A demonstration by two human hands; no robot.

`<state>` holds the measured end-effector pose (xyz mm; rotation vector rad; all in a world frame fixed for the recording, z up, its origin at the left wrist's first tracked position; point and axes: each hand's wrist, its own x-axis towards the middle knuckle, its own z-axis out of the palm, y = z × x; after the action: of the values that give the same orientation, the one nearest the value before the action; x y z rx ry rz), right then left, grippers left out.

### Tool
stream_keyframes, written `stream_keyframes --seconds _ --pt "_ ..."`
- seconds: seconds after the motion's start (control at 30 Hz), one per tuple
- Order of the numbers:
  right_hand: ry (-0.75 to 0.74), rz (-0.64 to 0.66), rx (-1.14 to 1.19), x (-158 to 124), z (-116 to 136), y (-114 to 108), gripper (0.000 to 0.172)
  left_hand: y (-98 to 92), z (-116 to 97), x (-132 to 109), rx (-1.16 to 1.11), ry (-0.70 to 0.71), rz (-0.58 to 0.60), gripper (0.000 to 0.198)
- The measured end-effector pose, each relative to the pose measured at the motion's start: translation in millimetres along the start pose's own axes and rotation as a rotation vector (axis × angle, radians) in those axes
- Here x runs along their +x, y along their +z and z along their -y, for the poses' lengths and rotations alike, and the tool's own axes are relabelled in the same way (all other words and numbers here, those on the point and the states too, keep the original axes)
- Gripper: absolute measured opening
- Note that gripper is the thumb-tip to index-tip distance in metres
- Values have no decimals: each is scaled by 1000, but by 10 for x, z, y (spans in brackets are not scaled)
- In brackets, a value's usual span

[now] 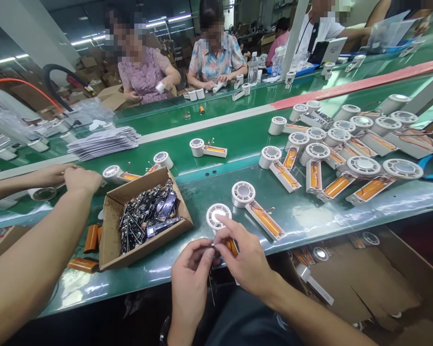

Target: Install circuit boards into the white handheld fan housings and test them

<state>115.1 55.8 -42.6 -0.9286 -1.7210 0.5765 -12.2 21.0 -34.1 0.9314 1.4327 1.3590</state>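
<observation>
Cardboard box [111,230] of circuit boards [147,216] on workbench [299,216], fan units [285,175] right, batteries [91,238] left

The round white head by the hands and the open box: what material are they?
The round white head looks like moulded matte plastic, from its even colour and crisp ribs. The open box looks like brown cardboard, from its folded flaps and dull surface.

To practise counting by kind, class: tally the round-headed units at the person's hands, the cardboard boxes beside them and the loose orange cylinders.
White round-headed units: 2 (one between the left hand and right hand, one lying beside them)
Cardboard box: 1
Loose orange cylinders: 3 (, one partly hidden by the box)
Total: 6
</observation>
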Motion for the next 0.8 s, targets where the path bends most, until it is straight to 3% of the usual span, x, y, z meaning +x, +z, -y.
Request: stream_keyframes --seconds 0.17,0.33,0.6,0.8 --pt "-92 12 -30 5 29 -6 57 -5 23 62 -188 -53 10 24" --pt "-260 52 -173 -10 16 -1 50 17 18 55 -191 -59 -34 27" --pt "-308 46 -182 -13 16 -1 49 1 29 9 -189 -94 -28 26" --pt "-305 44 -195 -9 31 11 49 15 25 3 -126 -62 -106 30"
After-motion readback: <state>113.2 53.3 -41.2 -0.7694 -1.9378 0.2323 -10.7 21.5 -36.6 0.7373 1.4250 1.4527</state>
